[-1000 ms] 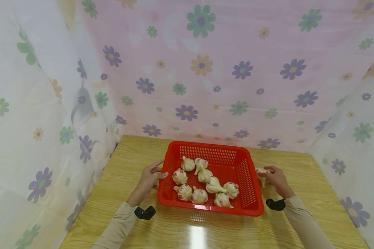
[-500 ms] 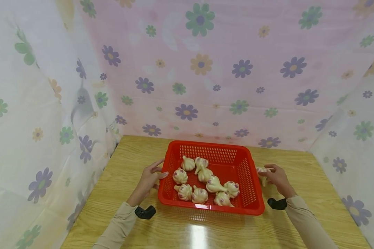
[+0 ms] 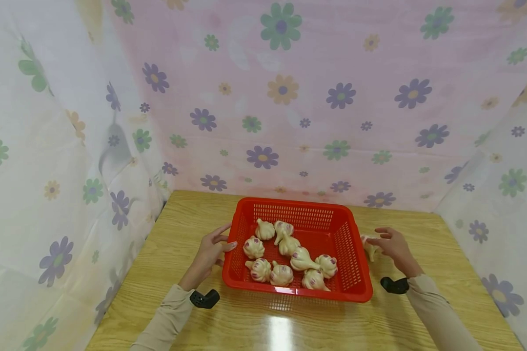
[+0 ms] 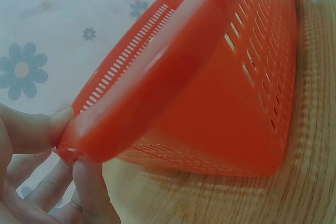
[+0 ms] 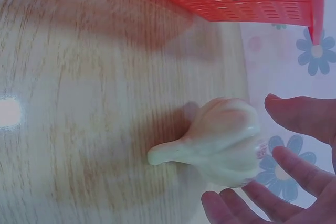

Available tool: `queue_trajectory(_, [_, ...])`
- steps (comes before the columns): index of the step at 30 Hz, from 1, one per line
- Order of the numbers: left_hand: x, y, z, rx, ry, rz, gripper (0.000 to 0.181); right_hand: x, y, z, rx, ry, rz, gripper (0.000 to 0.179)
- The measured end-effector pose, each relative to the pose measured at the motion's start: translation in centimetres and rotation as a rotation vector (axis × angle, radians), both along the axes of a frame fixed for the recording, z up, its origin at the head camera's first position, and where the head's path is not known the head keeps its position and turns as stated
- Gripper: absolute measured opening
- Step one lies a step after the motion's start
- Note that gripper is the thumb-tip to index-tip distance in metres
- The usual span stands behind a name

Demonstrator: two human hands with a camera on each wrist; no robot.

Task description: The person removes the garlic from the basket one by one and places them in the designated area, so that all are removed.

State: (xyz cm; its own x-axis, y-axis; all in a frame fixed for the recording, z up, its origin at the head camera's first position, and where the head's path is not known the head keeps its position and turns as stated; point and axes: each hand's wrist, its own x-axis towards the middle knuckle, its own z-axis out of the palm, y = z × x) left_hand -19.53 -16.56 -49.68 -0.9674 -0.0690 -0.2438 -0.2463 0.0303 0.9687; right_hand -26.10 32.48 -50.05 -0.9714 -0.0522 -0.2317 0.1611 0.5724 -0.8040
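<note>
A red plastic basket [image 3: 355, 295] with slotted sides stands on the table. Several garlic bulbs [image 3: 301, 259], cream with purple streaks, lie inside it, mostly toward its left and front. My left hand [image 3: 208, 253] pinches the basket's left rim; in the left wrist view the thumb lies over the red rim [image 4: 142, 87] and fingertips are beneath it. On the wood right of the basket lies a single garlic bulb [image 5: 220, 142], its stem toward me. My right hand [image 3: 395, 247] hovers beside that bulb with fingers spread, holding nothing; the right wrist view shows a gap between thumb and bulb.
The wooden table [image 3: 158, 302] extends in front of the basket and to both sides. Flower-printed cloth [image 3: 307, 97] hangs behind the table and along its left and right. Black wrist-worn devices [image 3: 394, 285] sit below both hands.
My right hand has let go of the garlic bulb and drawn slightly back to the right, its fingers opening. The bulb stays on the table. The left hand keeps its hold on the rim.
</note>
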Motion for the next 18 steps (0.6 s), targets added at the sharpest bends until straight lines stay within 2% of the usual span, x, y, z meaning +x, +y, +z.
queue_trajectory(18, [0.0,0.0,-0.1,0.001,-0.005,0.000,0.059,0.2,-0.7,2.1,0.013,0.041,0.006,0.067])
